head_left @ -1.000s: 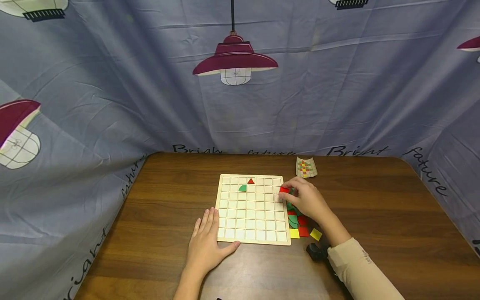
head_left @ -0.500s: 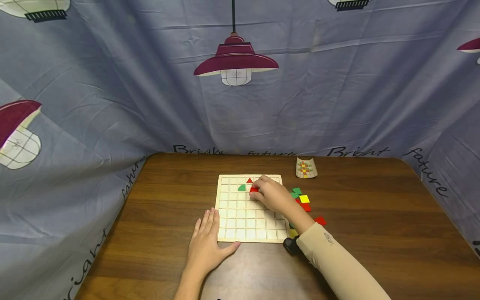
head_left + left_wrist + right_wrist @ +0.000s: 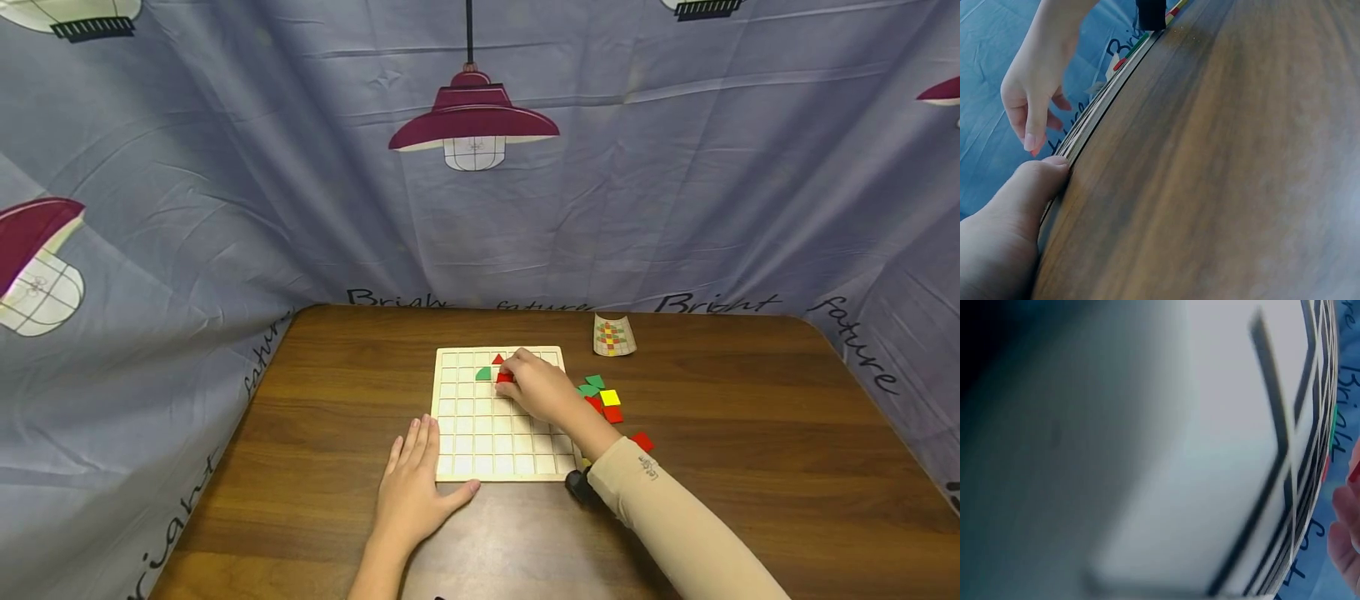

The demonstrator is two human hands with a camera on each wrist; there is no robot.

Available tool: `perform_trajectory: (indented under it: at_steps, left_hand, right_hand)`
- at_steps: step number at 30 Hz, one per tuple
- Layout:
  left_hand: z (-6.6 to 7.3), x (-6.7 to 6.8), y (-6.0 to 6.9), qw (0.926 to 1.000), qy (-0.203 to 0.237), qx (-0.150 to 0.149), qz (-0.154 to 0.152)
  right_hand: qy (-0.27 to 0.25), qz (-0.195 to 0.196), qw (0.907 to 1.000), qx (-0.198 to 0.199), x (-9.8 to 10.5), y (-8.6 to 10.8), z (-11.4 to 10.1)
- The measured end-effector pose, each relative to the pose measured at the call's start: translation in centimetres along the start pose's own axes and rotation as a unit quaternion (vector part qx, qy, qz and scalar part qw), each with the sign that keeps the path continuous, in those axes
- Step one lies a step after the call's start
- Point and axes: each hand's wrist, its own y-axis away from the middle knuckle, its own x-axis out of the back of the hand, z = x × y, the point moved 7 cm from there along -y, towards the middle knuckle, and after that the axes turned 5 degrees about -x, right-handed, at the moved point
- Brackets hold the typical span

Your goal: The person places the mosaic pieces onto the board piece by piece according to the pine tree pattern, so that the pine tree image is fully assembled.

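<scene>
A pale wooden grid board (image 3: 465,425) lies on the table. On its upper rows are a red triangle (image 3: 498,359) and, down to the left, a green quarter-round piece (image 3: 483,374). My right hand (image 3: 542,388) pinches a red piece (image 3: 504,378) between thumb and fingers, just right of the green one; whether it touches the board I cannot tell. My left hand (image 3: 411,492) rests with straight fingers at the board's lower left corner, thumb (image 3: 1041,178) along the near edge.
Right of the board lie loose green (image 3: 595,381), yellow (image 3: 611,397) and red (image 3: 642,442) pieces, some hidden by the right forearm. A small pattern card (image 3: 613,336) lies behind them. A black device (image 3: 579,486) sits at the right wrist. Printed cloth hangs behind the table.
My right hand has moved left from the loose pieces to the board's upper middle with a red piece, then barely shifted. My left hand has stayed in place.
</scene>
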Motion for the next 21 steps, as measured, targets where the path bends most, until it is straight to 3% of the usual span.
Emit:
perform_trajectory:
  at_steps: [9, 16, 21]
  left_hand:
    - [0.0, 0.1, 0.1, 0.9999, 0.011, -0.002, -0.002]
    - [-0.1, 0.1, 0.0, 0.9996, 0.027, 0.000, -0.010]
    - [0.0, 0.1, 0.1, 0.9993, 0.034, -0.003, -0.013]
  right_hand:
    - [0.018, 0.016, 0.9989, 0.041, 1.9, -0.2, -0.3]
    - [0.040, -0.028, 0.9984, 0.028, 0.8, -1.7, -0.1]
    - [0.058, -0.039, 0.9970, 0.033, 0.1, -2.4, 0.0]
